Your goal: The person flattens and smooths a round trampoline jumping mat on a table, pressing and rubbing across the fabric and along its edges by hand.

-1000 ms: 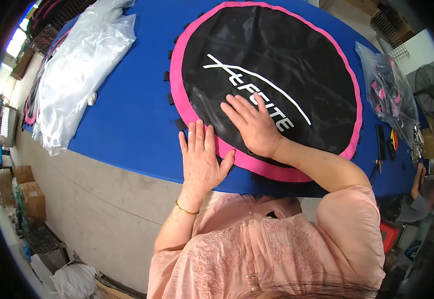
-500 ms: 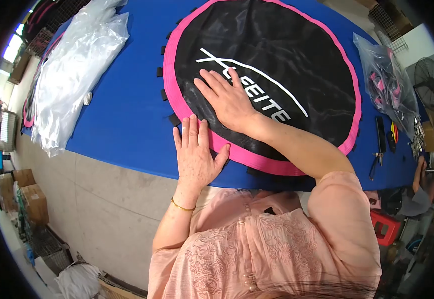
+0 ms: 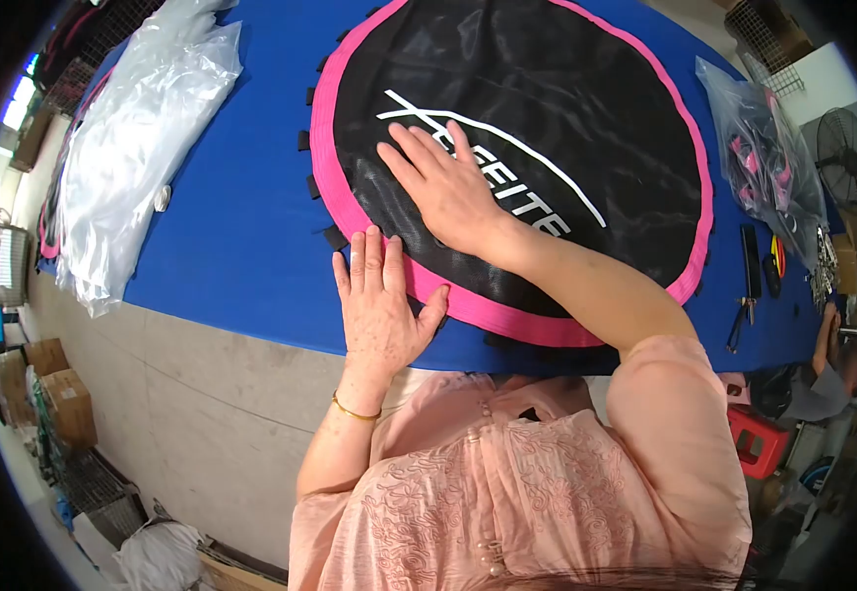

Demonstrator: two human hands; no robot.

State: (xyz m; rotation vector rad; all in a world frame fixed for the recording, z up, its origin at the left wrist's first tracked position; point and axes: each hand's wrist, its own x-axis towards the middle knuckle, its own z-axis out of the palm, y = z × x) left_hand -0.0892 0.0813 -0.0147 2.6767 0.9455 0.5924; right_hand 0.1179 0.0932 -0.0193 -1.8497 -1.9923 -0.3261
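A round black trampoline mat (image 3: 586, 108) with a pink border and black webbing loops along its edge lies flat on a blue table. White lettering and a curved white line cross its middle. My left hand (image 3: 381, 307), with a thin gold bangle at the wrist, rests palm down at the near left edge, its fingertips on the pink border. On the black fabric my right hand (image 3: 451, 197) lies flat with spread fingers, covering part of the lettering. Neither hand grasps anything.
Clear plastic bags (image 3: 143, 128) lie at the table's left side over another pink-edged mat. To the right are a bag with pink and black parts (image 3: 763, 163), a black strip (image 3: 750, 261) and metal pieces (image 3: 824, 266). Another person (image 3: 823, 389) is at the far right, near a red stool (image 3: 756, 441).
The mat's left edge and both hands appear slightly further left. The table items have shifted a little in view too. Both hands stay flat on the mat.
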